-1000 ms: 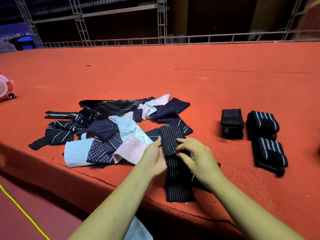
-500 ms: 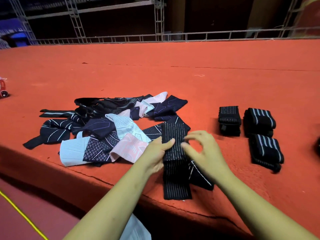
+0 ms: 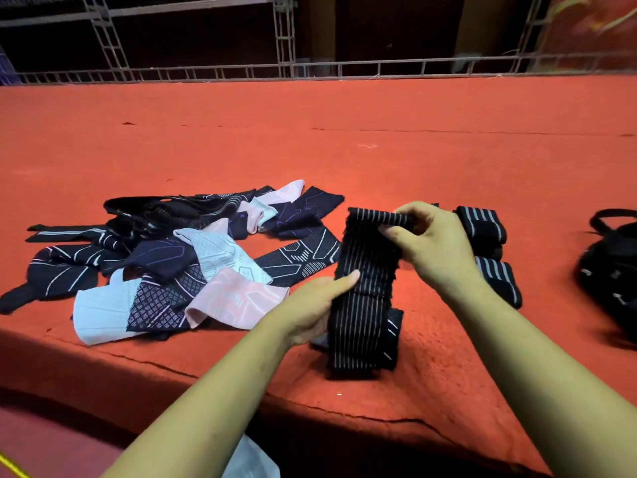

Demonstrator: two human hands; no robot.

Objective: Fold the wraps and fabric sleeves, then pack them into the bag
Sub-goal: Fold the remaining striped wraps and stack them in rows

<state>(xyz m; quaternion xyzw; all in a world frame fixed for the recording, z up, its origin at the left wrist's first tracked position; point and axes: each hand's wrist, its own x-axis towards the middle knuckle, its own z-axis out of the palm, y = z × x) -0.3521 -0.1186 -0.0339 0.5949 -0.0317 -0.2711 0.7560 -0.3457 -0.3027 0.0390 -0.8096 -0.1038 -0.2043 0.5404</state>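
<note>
The far end of the black elastic wrap with thin white stripes (image 3: 365, 291) has come up off the orange-red carpeted platform (image 3: 344, 132), where a second ago the whole strip lay flat under both hands. The right hand (image 3: 431, 243) now has its fingers curled over that raised end and pinches it in the air. The left hand (image 3: 310, 305) holds the strip at its middle, thumb laid across the front and the other fingers out of sight behind. The near end still rests by the platform's front edge. From here it looks like the first fold being turned over, so this wrap is only started. To the left sits the loose heap of navy, pale blue and pink patterned fabric sleeves (image 3: 172, 257), all unfolded. Behind the right hand lie the folded black striped wraps (image 3: 489, 232), and the black bag (image 3: 613, 270) waits well to the right, nothing visibly packed yet.
</note>
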